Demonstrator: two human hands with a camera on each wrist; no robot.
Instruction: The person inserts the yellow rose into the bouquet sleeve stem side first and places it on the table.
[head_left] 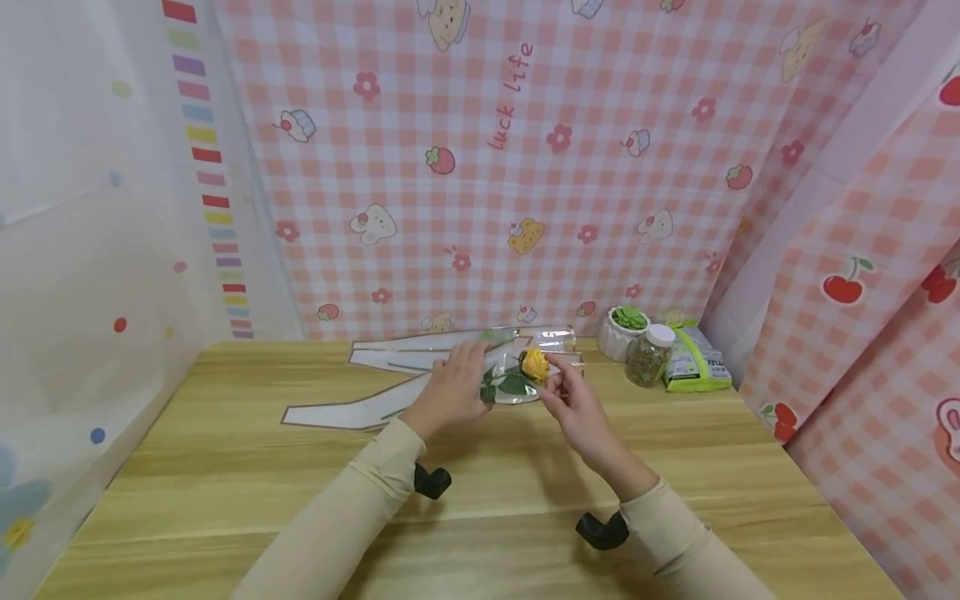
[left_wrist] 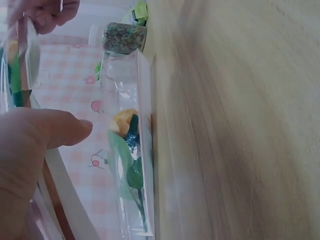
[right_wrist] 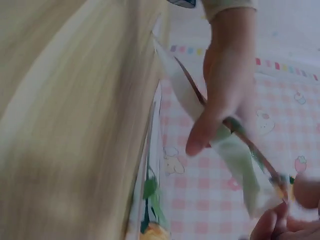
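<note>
A yellow artificial rose [head_left: 536, 364] with green leaves lies inside a clear, brown-edged flower sleeve [head_left: 330, 415] with a white back. My left hand [head_left: 453, 387] grips the sleeve partway along, thumb on the near side. At the bloom end, the fingers and thumb of my right hand [head_left: 581, 412] pinch the sleeve's edge. In the right wrist view the held sleeve [right_wrist: 232, 155] is tilted, raised off the table. Behind it lies another sleeved rose [left_wrist: 125, 125], its head yellow-orange in the left wrist view.
Near the patterned cloth backdrop [head_left: 465, 208], at the back right, stand a white pot with a green succulent [head_left: 628, 318], a white-lidded jar [head_left: 649, 357] and a green-grey packet [head_left: 696, 360]. All rest on the wooden table [head_left: 510, 517].
</note>
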